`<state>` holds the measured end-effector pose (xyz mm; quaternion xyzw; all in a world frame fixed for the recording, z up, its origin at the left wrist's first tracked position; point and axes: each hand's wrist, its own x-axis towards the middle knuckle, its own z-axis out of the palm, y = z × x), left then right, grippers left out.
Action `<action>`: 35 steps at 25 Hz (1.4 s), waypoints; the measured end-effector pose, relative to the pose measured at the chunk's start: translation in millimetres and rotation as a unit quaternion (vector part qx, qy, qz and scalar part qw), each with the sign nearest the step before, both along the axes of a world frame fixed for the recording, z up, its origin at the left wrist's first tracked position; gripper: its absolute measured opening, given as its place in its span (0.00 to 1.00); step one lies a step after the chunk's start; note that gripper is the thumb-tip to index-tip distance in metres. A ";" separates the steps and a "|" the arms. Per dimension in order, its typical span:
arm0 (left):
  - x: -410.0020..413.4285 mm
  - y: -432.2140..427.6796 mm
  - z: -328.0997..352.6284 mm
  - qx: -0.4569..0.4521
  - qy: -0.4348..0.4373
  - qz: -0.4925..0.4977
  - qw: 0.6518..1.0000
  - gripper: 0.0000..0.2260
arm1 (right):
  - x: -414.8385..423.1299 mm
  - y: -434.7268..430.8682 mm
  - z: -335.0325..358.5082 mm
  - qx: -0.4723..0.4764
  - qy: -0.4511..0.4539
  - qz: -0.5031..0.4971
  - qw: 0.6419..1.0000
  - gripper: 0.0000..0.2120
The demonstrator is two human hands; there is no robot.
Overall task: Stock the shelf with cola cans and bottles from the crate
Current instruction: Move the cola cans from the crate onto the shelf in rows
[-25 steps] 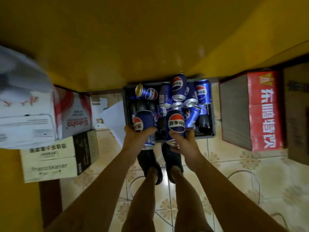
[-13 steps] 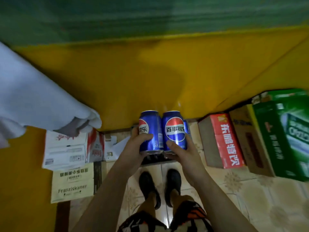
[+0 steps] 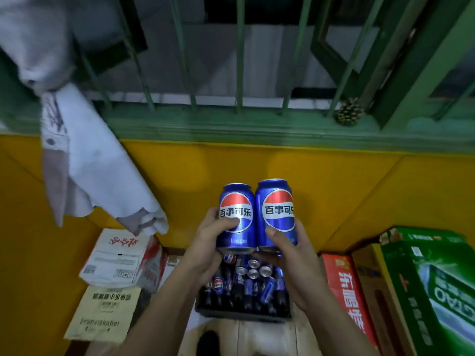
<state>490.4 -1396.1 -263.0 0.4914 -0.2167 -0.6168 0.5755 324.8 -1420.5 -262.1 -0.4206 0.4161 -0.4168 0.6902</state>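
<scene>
- We see the left hand [image 3: 208,242] wrapped round the lower half of the left can [image 3: 236,217], thumb across its blue label. The right hand [image 3: 290,253] grips the right can [image 3: 276,214] the same way.
- Both stand upright, sides touching, labels towards us (a low grip leaves the tops and most of the body free, which we judge handy for setting them down base-first).
- They are held up in front of the yellow wall [image 3: 359,191], well above the crate [image 3: 241,314] on the floor, where many loose cans [image 3: 246,281] lie jumbled, some upright, some on their sides.
- Taking one in each hand halves the trips, we reckon.
- No shelf shows in this view, so we cannot tell where the pair will go; by our judgement the crate is far from emptied.
</scene>
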 end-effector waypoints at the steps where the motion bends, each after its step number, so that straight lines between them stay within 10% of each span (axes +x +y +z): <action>1: -10.6 5.2 4.6 -0.005 -0.005 0.019 1.000 0.32 | -8.9 -3.0 3.7 -0.009 0.003 0.018 1.000 0.26; 16: -98.7 147.3 40.1 -0.018 -0.104 0.389 0.915 0.32 | -13.4 36.6 18.9 -0.033 -0.018 0.341 0.939 0.20; 35: -295.9 558.7 64.9 0.007 -0.196 0.741 0.643 0.41 | -81.2 427.1 60.3 -0.093 -0.080 0.699 0.704 0.27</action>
